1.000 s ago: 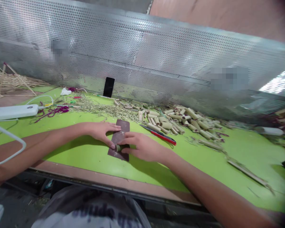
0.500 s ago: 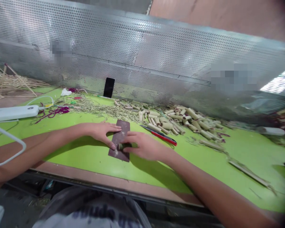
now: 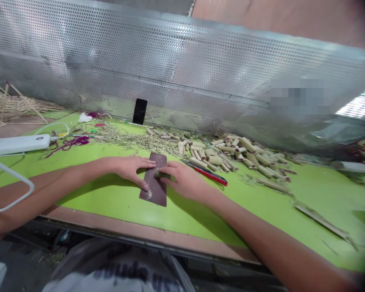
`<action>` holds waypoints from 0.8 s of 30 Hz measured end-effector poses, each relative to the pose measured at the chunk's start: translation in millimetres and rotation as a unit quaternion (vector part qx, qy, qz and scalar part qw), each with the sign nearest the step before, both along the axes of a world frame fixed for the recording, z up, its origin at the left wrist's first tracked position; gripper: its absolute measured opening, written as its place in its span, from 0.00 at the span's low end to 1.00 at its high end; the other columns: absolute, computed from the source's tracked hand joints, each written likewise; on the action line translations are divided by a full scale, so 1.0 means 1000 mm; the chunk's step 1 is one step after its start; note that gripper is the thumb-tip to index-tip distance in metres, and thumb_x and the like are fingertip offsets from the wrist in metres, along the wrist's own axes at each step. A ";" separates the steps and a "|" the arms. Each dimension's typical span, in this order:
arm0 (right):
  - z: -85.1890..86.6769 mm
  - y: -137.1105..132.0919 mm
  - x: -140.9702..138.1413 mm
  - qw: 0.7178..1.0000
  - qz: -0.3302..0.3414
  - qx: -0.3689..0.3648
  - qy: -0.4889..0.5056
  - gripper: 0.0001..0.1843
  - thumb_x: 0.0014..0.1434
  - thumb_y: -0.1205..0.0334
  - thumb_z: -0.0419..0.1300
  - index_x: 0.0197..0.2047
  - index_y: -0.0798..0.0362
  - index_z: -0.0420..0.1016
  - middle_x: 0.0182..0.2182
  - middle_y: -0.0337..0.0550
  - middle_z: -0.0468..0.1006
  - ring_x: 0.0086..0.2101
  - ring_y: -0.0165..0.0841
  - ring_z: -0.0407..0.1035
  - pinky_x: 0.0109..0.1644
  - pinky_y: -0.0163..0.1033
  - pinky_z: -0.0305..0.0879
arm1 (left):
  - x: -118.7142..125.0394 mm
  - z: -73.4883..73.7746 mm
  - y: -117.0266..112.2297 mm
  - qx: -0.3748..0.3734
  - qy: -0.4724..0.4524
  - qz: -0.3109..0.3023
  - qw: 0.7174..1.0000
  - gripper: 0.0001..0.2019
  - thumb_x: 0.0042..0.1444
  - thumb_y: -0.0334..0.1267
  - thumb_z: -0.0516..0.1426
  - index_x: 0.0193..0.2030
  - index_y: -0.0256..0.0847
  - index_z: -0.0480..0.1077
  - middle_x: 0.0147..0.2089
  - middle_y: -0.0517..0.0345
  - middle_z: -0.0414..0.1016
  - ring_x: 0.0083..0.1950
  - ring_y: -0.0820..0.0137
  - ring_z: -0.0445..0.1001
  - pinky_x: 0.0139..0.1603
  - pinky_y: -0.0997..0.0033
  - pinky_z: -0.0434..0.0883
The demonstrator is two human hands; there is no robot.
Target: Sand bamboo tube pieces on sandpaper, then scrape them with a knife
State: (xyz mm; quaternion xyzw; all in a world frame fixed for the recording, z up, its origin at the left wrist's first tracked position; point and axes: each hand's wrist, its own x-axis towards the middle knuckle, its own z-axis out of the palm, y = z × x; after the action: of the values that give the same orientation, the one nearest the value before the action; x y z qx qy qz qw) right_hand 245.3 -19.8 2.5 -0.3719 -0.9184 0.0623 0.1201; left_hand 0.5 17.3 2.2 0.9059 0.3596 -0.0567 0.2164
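A dark brown sheet of sandpaper (image 3: 157, 194) lies flat on the green tabletop (image 3: 115, 202), with pale dust on its lower part. My left hand (image 3: 132, 170) rests at its left edge, thumb and fingers spread and pressing the sheet down. Between the thumb and fingers of my right hand (image 3: 182, 178) is a short greenish bamboo piece (image 3: 162, 174), held against the upper middle of the sandpaper. My fingers hide part of the piece. Just beyond my right hand lies a red and black utility knife (image 3: 209, 174).
Cut bamboo tubes (image 3: 246, 152) are heaped at the back right, beside a strip of shavings (image 3: 130, 142). A black phone (image 3: 140, 111) leans on the perforated metal screen (image 3: 170, 61). To the left are a white device (image 3: 18, 144) with a cable and purple string (image 3: 76, 140).
My right hand has slid the bamboo piece up the sandpaper, away from me. The left hand stays in place, and the view has shifted very slightly.
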 end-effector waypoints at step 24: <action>0.001 0.000 -0.001 0.999 -0.028 -0.008 0.025 0.12 0.66 0.62 0.59 0.50 0.49 0.81 0.48 0.48 0.80 0.48 0.43 0.74 0.52 0.46 0.68 | 0.000 0.000 0.000 0.003 -0.002 0.006 1.000 0.55 0.51 0.70 0.59 0.78 0.42 0.45 0.80 0.52 0.40 0.79 0.52 0.43 0.77 0.53 0.42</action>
State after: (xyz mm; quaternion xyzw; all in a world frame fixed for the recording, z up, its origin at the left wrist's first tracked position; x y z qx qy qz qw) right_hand 243.9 -19.8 3.1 -0.3968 -0.9037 0.0759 0.1418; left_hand 0.5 17.3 2.2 0.9044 0.3651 -0.0527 0.2145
